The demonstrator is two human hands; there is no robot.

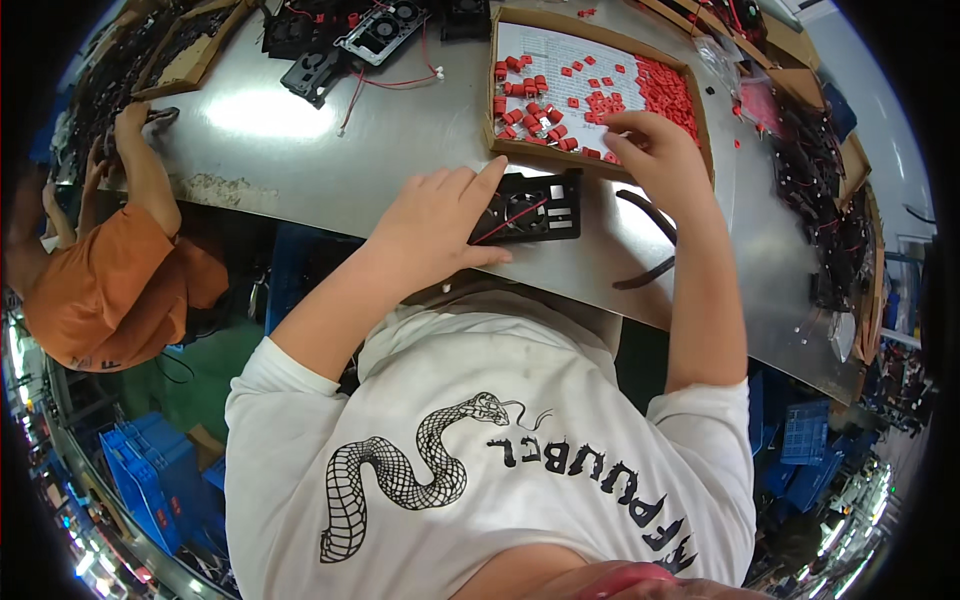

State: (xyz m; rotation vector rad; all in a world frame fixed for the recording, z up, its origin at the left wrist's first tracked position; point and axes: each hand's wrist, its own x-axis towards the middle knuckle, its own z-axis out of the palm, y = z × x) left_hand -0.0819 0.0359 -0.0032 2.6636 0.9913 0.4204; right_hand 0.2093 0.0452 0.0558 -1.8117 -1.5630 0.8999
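Note:
My left hand (pixel 435 222) lies over the left end of a black plastic fan bracket (pixel 560 212), gripping it flat on the metal table between thumb and forefinger. A round fan (pixel 522 208) and a thin red wire show in the bracket. My right hand (pixel 655 160) is over the near right part of a shallow cardboard tray (pixel 498 75), thumb and fingertips pinched together beside small red parts (pixel 604 103). Whatever is between those fingertips is too small to make out. Two black curved handles (pixel 657 270) of a tool lie by my right wrist, which partly hides them.
More black fan units (pixel 385 32) with red wires lie at the far left of the metal table (pixel 250 125). Boxes of black parts (pixel 825 220) line the right side. A co-worker in an orange shirt (pixel 120 285) works at left. Blue crates (pixel 150 480) stand on the floor.

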